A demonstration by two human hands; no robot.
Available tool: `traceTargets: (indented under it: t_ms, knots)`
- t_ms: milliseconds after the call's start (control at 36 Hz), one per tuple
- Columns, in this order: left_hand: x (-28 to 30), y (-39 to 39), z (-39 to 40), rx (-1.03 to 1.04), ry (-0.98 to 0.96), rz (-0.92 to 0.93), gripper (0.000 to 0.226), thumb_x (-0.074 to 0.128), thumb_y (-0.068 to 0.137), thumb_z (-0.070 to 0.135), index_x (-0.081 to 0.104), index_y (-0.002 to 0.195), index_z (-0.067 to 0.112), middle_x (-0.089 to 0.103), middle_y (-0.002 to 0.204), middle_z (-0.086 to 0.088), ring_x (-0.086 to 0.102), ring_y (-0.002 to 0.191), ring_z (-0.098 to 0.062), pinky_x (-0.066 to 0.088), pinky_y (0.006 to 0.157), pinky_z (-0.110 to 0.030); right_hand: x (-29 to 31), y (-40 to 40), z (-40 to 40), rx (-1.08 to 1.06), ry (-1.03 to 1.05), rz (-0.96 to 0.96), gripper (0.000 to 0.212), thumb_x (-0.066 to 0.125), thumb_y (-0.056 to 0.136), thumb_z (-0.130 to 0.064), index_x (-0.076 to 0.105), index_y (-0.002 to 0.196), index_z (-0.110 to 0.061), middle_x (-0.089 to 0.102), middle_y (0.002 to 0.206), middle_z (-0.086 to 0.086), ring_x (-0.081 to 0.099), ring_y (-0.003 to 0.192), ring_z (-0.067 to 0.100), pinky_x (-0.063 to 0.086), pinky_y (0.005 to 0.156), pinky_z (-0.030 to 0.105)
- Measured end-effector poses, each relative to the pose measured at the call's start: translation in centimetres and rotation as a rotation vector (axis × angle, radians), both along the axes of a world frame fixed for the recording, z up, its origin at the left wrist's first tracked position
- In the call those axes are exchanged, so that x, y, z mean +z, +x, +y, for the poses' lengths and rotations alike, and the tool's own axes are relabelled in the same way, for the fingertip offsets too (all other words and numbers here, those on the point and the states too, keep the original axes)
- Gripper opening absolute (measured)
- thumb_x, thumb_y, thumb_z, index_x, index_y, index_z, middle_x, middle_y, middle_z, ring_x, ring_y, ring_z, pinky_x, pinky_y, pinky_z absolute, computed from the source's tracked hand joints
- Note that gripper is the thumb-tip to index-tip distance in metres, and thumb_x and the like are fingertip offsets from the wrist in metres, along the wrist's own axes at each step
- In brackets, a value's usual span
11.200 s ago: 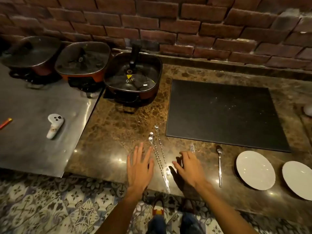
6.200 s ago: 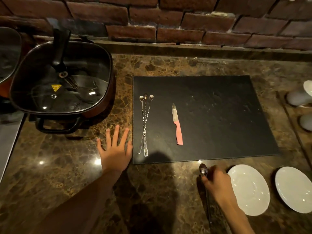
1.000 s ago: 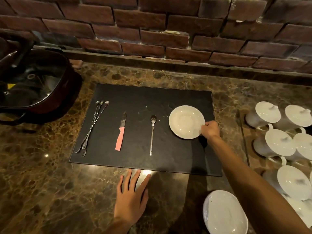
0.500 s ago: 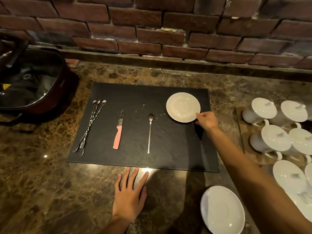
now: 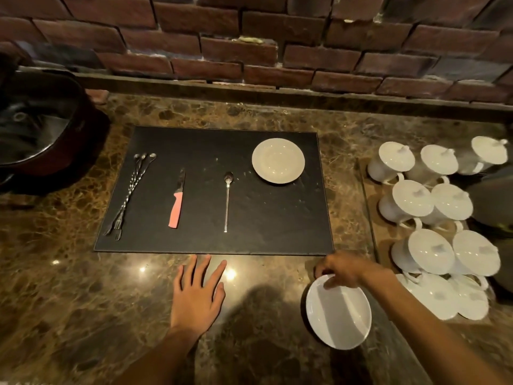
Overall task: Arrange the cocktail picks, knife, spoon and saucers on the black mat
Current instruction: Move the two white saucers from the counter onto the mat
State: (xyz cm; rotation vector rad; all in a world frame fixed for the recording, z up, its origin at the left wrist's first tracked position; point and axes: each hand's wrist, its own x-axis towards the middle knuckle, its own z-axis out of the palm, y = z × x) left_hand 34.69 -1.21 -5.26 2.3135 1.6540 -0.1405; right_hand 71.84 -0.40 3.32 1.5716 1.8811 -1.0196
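Along the back runs a rough red brick wall (image 5: 249,45) above a glossy brown marble counter (image 5: 69,287) that catches small light spots. At far left sits a dark, rounded pan (image 5: 41,129). Just beyond the left hand's fingertips lies the matte black mat (image 5: 263,223), rectangular and faintly scratched. On it, furthest left of those fingers, three twisted metal picks (image 5: 130,194) lie bunched; then a knife (image 5: 176,202) with a pink handle, a slim steel spoon (image 5: 227,201), and a round white saucer (image 5: 278,161) at the far right corner. The left hand (image 5: 198,294) rests flat on the marble, fingers spread, holding nothing. The right hand (image 5: 345,269) curls its fingers over the far rim of a second saucer (image 5: 338,312), off the mat near its right front corner. Right of those fingers cluster glossy white lidded cups (image 5: 433,212).
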Motion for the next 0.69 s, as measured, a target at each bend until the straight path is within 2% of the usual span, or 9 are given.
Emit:
traceTargets:
  t_ms: [139,278,361,472,528,611,694]
  knots:
    - [-0.1,0.1,-0.1,0.0,0.014,-0.005,0.053,0.034,0.099,0.046,0.039,0.151,0.038,0.047,0.155,-0.008,0.032,0.148,-0.034,0.027,0.119,-0.057,-1.5,0.8,-1.0,-0.084,0.092,-0.004,0.018,0.062,0.089,-0.026,0.07,0.103,-0.032,0.068,0.114,-0.005,0.061,0.099,0.018,0.05,0.09,0.031]
    - [0.0,0.2,-0.1,0.019,0.006,-0.023,0.052,0.027,0.101,0.047,0.041,0.15,0.038,0.048,0.154,-0.008,0.032,0.148,-0.033,0.026,0.119,-0.056,-1.9,1.1,-1.3,-0.133,0.109,0.009,0.017,0.061,0.091,-0.023,0.072,0.103,-0.027,0.068,0.112,-0.003,0.06,0.096,0.016,0.048,0.088,0.027]
    - [0.0,0.1,-0.2,0.026,-0.007,-0.019,0.054,0.017,0.103,0.05,0.04,0.151,0.039,0.047,0.154,-0.007,0.032,0.149,-0.033,0.024,0.12,-0.055,-1.6,1.1,-0.8,-0.204,0.151,0.059,0.019,0.058,0.092,-0.02,0.072,0.105,-0.021,0.069,0.11,-0.002,0.061,0.098,0.016,0.047,0.088,0.028]
    - [0.0,0.1,-0.1,0.025,-0.009,-0.005,0.054,0.019,0.102,0.05,0.04,0.151,0.039,0.047,0.155,-0.006,0.032,0.149,-0.033,0.025,0.12,-0.056,-1.6,1.0,1.1,-0.349,0.209,0.12,0.021,0.056,0.094,-0.015,0.072,0.106,-0.013,0.071,0.105,0.003,0.063,0.097,0.018,0.05,0.09,0.032]
    - [0.0,0.1,0.0,0.023,-0.006,-0.005,0.053,0.021,0.102,0.05,0.039,0.151,0.039,0.048,0.154,-0.006,0.032,0.149,-0.032,0.025,0.119,-0.056,-1.8,0.9,2.3,-0.451,0.268,0.154,0.018,0.057,0.093,-0.013,0.074,0.101,-0.011,0.072,0.099,0.006,0.065,0.089,0.017,0.053,0.084,0.034]
    - [-0.1,0.0,0.0,0.02,-0.004,0.001,0.053,0.02,0.102,0.051,0.039,0.151,0.04,0.048,0.154,-0.006,0.033,0.148,-0.033,0.027,0.119,-0.056,-2.0,0.4,4.2,-0.577,0.35,0.173,0.016,0.059,0.092,-0.011,0.075,0.096,-0.011,0.072,0.091,0.006,0.063,0.08,0.015,0.051,0.074,0.026]
    - [-0.2,0.0,0.0,0.009,0.003,0.013,0.053,0.022,0.102,0.051,0.04,0.151,0.039,0.048,0.154,-0.006,0.033,0.148,-0.033,0.025,0.12,-0.056,-2.5,0.0,6.1,-0.717,0.393,0.167,0.017,0.058,0.091,-0.011,0.074,0.087,-0.009,0.071,0.083,0.009,0.065,0.079,0.023,0.052,0.074,0.038]
